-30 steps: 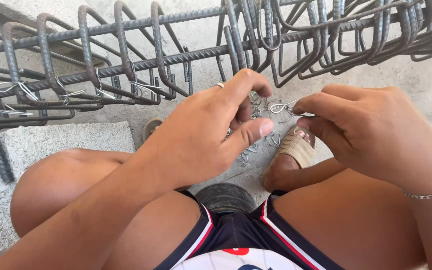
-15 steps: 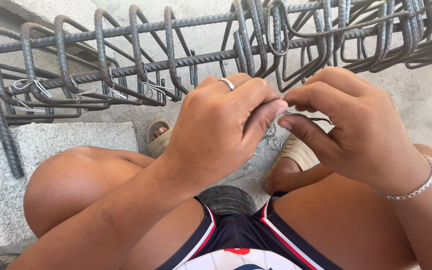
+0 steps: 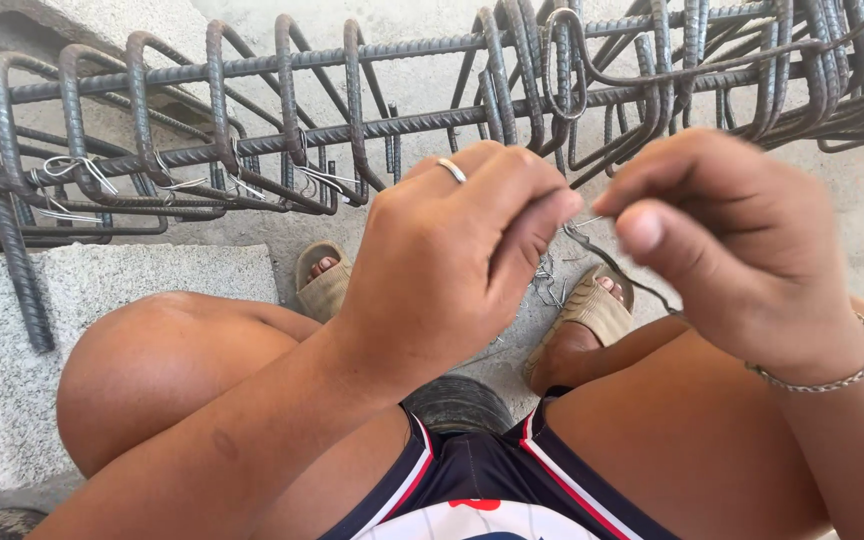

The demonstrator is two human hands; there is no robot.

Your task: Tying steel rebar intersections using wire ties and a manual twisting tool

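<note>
My left hand [image 3: 457, 260], with a ring on one finger, pinches one end of a thin tie wire [image 3: 607, 255] between thumb and fingers. My right hand [image 3: 727, 235], a chain bracelet at its wrist, pinches the same wire a little to the right; the wire curves down between the hands. Both hands are raised above my knees, just in front of a rusty rebar cage [image 3: 372, 125] of long bars and bent stirrups. Several joints on the cage's left part carry shiny twisted wire ties [image 3: 72, 175].
A grey concrete block [image 3: 102, 290] lies at the left under the cage. My feet in tan sandals [image 3: 324, 285] rest on the concrete ground, with loose wire bits [image 3: 550, 285] between them. More stirrups are bunched at the upper right [image 3: 812, 70].
Both hands have risen and come closer to the camera. The wire is now held between them, pulled slightly apart. The cage has shifted in view as my head moved.
</note>
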